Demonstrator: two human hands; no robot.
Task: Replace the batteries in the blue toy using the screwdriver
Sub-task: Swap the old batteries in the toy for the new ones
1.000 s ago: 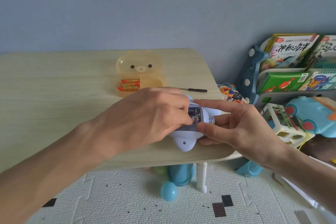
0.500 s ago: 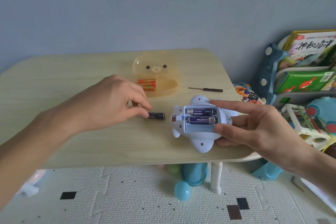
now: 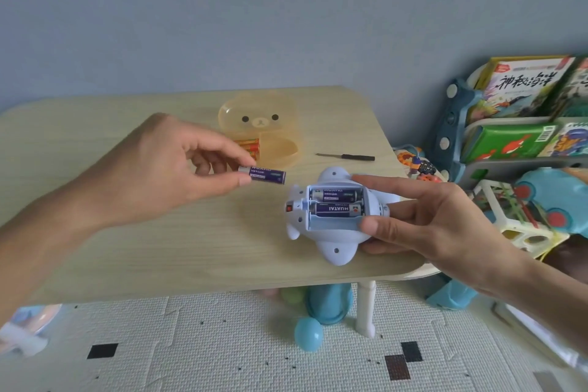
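The wooden surface (image 3: pixel 127 248) carries everything, and the blue toy (image 3: pixel 334 219) lies near its front right corner, belly up, with the battery compartment open. The right hand (image 3: pixel 445 226) has its grip closed around the toy's right side, thumb on the front rim of the compartment. The left hand (image 3: pixel 152 168) holds one purple battery (image 3: pixel 265 174) in a pinch grip between thumb and fingertips, lifted just left of the toy. An orange box (image 3: pixel 273 143) with orange batteries (image 3: pixel 249 147) inside stands toward the back edge, and the screwdriver (image 3: pixel 346 156) lies to its right, near the right edge. Two purple batteries still sit in the compartment; the front slot is empty. The held battery's long axis runs left to right, parallel to the front edge, same as the slots. The risk, I think, is that old and new cells are mixed, or that a new cell goes in with wrong polarity. The toy may also slide off the near corner.
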